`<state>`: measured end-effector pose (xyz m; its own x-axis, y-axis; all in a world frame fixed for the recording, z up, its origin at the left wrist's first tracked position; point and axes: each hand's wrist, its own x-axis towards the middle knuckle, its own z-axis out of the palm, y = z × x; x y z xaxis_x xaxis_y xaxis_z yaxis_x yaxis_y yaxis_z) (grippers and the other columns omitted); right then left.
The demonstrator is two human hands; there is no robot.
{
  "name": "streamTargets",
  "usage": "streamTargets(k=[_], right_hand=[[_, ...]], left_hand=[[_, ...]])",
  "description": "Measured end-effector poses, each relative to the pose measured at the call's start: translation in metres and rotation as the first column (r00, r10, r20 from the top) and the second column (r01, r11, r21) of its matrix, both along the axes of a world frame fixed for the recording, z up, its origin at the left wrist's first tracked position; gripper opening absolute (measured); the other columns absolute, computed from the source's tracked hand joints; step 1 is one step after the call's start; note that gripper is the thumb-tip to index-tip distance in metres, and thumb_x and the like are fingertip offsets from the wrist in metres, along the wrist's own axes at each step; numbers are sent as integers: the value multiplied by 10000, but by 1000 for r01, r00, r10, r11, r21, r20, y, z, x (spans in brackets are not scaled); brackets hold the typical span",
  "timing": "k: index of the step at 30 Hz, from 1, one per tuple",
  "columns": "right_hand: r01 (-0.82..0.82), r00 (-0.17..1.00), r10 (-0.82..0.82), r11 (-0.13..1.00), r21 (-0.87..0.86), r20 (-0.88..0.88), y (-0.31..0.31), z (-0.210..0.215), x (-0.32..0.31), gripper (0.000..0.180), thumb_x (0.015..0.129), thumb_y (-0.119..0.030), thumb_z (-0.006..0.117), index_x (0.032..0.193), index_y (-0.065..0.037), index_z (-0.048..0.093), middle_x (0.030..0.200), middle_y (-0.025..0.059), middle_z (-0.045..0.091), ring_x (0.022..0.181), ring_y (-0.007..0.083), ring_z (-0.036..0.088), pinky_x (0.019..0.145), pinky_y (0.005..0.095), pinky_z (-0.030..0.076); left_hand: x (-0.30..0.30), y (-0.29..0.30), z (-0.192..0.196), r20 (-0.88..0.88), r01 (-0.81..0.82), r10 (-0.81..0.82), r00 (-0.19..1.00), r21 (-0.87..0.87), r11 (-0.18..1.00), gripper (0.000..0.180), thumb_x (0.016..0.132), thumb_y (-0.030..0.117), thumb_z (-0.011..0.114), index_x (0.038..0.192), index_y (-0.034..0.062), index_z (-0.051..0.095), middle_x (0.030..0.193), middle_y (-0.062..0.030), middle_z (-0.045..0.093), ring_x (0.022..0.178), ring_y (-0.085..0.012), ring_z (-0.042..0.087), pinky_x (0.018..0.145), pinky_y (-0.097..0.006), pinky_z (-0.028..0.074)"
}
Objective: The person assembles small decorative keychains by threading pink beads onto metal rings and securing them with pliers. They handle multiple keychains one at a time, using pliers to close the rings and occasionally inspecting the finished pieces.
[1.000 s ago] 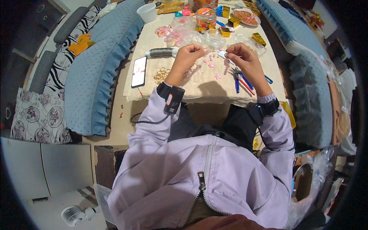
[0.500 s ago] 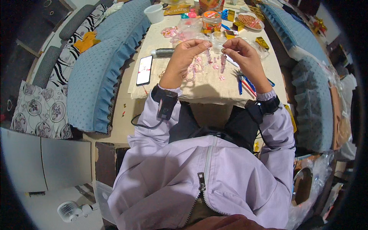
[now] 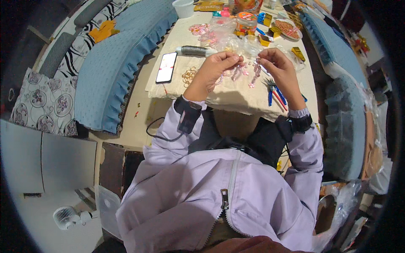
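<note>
Pale table [image 3: 236, 96], toward near edge: left hand [image 3: 216, 71], right hand [image 3: 280, 69], pinching beaded strands [image 3: 255, 77]; apparent positioning step, next likely needing steadiness.

One left grip [image 3: 213, 71], one right grip [image 3: 279, 69], one phone [image 3: 166, 67], one spool [image 3: 193, 50], one plate [image 3: 295, 37], one white tub [image 3: 184, 10]

We look through the left one of two wide fisheye cameras worn on the person's head, facing steeply down and forward, with the lilac zip-fronted cloth jacket [image 3: 181, 185] nearest to us. Beyond it lie the near edge of the long, cream-cloth-covered table [image 3: 240, 98], then the bare left hand [image 3: 214, 71] and bare right hand [image 3: 279, 71], and the table's far part toward the top of our view; blue fabric-covered seats [image 3: 126, 63] past the table's left and right edges curve with the lens.
</note>
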<state>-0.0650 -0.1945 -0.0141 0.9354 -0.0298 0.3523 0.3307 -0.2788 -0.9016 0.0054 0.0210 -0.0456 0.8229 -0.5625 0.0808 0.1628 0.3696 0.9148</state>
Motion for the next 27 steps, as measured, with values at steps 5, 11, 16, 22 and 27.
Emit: streamTargets(k=[5, 11, 16, 22, 27], right_hand=[[-18, 999, 20, 999, 44, -49, -3, -11, 10, 145, 923, -94, 629, 1043, -12, 619, 927, 6, 644, 842, 72, 599, 749, 217, 475], [-28, 996, 30, 999, 26, -80, 2, -20, 40, 141, 922, -96, 632, 1036, -13, 621, 919, 7, 644, 835, 65, 595, 740, 214, 471], [0, 994, -8, 998, -68, -112, 7, -28, 66, 132, 922, -95, 632, 1030, -19, 624, 920, 7, 645, 830, 70, 598, 752, 223, 475], [-10, 983, 4, 999, -34, -186, 10, -40, 89, 127, 929, -96, 626, 1029, -19, 619, 934, 14, 649, 845, 76, 604, 767, 229, 481], [7, 974, -12, 1000, -19, -227, 9, -40, 92, 138, 948, -97, 604, 1059, -15, 592, 946, 20, 639, 868, 90, 596, 793, 232, 463]], left_hand=[[2, 23, -41, -104, -164, 162, 981, -11, 986, 162, 965, 186, 600, 987, 27, 617, 838, -34, 640, 738, -103, 610, 670, -248, 517], [21, 42, -71, -191, -239, 240, 952, 30, 971, 137, 968, 155, 585, 1017, 29, 562, 787, -37, 601, 691, -133, 601, 643, -263, 531], [30, 37, -87, -158, -138, 134, 978, -15, 990, 152, 968, 121, 569, 1076, 23, 526, 863, -99, 650, 719, -169, 645, 677, -295, 554], [35, 3, -91, -161, -19, 30, 986, 67, 998, 161, 964, 161, 577, 1065, 38, 552, 866, -82, 660, 755, -148, 652, 615, -263, 526], [49, -9, -92, -34, 19, -10, 999, 259, 966, 122, 974, 171, 535, 1005, 66, 590, 822, -24, 650, 692, -86, 587, 529, -232, 452]])
